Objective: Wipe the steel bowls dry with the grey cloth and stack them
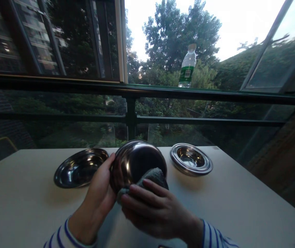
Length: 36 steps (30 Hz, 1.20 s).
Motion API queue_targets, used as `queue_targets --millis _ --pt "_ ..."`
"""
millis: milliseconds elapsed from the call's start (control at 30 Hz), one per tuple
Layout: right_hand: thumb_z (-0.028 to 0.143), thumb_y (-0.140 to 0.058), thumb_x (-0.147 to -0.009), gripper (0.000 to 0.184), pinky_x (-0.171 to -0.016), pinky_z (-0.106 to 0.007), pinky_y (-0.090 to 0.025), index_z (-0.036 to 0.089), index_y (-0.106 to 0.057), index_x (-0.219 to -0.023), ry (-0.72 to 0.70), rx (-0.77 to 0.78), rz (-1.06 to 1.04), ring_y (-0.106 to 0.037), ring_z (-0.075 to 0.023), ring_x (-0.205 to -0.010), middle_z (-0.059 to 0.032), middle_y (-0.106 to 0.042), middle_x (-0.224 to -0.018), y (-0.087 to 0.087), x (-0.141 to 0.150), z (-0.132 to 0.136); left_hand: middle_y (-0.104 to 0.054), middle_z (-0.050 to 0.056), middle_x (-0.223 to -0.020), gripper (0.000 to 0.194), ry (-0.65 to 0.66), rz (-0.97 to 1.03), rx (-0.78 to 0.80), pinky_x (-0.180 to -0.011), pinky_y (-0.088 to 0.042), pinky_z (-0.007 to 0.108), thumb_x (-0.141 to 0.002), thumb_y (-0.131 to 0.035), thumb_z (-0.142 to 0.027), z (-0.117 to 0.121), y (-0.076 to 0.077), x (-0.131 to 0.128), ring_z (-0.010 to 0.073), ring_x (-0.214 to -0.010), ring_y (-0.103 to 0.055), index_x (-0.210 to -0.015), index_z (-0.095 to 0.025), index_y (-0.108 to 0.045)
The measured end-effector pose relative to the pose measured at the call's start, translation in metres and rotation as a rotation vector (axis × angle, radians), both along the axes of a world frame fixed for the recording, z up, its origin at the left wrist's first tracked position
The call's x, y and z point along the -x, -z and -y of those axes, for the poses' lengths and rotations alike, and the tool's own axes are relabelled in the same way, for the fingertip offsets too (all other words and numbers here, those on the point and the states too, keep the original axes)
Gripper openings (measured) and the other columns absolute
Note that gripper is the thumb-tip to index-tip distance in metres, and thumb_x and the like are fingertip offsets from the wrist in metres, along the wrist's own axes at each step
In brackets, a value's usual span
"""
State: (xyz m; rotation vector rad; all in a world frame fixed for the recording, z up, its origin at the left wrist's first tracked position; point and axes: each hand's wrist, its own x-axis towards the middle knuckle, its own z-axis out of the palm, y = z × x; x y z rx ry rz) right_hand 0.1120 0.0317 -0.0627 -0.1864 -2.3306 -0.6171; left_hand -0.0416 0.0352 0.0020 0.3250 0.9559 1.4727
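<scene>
Steel mixing bowl [137, 158] tilted, convex outside toward wearer; left hand [102, 189] grips its left edge, right hand [155, 208] clasps grey-green cloth [155, 176] against its lower near side.

A green-labelled bottle [186, 73] stands at the dark railing [157, 91], trees [165, 41] beyond.

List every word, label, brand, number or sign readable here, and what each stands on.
Nothing is legible.
Green label on the bottle: printing too small and blurred to read.
Small patch at the table's far right corner: any print unreadable.
Held bowl: no text visible.
</scene>
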Motion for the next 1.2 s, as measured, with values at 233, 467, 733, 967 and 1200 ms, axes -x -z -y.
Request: queue_targets --millis 233,467,733,967,1200 --pt "0.007 -0.046 -0.086 0.038 -0.098 -0.041 -0.043 0.017 -0.053 -0.122 0.178 0.225 -0.225 -0.037 -0.0229 -0.128 -0.0123 -0.049 -0.132 0.018 -0.042 -0.031 -0.068 0.003 -0.06 0.031 -0.106 -0.087 -0.001 -0.057 -0.053 0.026 -0.091 -0.036 -0.023 -0.014 0.005 0.021 0.0135 -0.053 -0.064 -0.088 -0.012 -0.064" --pt "0.026 -0.052 -0.085 0.032 -0.097 -0.047 -0.04 0.024 -0.057 -0.117 0.298 0.926 -0.793 -0.049 -0.0244 -0.118 -0.0084 -0.054 -0.127 0.036 -0.056 -0.012 -0.052 -0.004 -0.042 0.029 -0.088 -0.562 -0.098 -0.041 -0.036 0.021 -0.077 -0.058 -0.039 -0.001 0.005 0.017 0.0099 -0.037 -0.047 -0.061 -0.015 -0.06" --pt "0.041 -0.058 -0.079 0.041 -0.1 -0.052 -0.033 0.023 -0.059 -0.116 0.329 1.243 -1.033 -0.05 -0.0271 -0.115 -0.0062 -0.058 -0.122 0.039 -0.066 -0.009 -0.053 -0.001 -0.046 0.039 0.084 -1.157 -0.346 -0.046 -0.03 0.022 -0.08 -0.052 -0.043 0.013 0.01 0.008 0.013 -0.045 -0.047 -0.05 -0.018 -0.055" --pt "0.043 -0.059 -0.077 0.044 -0.097 -0.052 -0.036 0.022 -0.06 -0.115 0.354 1.265 -1.057 -0.052 -0.0278 -0.112 -0.0076 -0.06 -0.118 0.039 -0.073 -0.008 -0.054 0.002 -0.055 0.035 0.177 -1.572 -0.599 -0.054 -0.029 0.025 -0.084 -0.048 -0.038 0.018 0.031 -0.006 0.0155 -0.056 -0.05 -0.056 -0.02 -0.057" --pt "0.043 -0.06 -0.075 0.043 -0.095 -0.049 -0.038 0.022 -0.062 -0.113 0.373 1.255 -1.101 -0.055 -0.0281 -0.107 -0.0073 -0.063 -0.114 0.032 -0.076 -0.004 -0.059 0.007 -0.06 0.041 0.292 -1.946 -0.796 -0.049 -0.03 0.025 -0.09 -0.035 -0.036 0.024 0.057 -0.023 0.0145 -0.053 -0.05 -0.061 -0.018 -0.058"
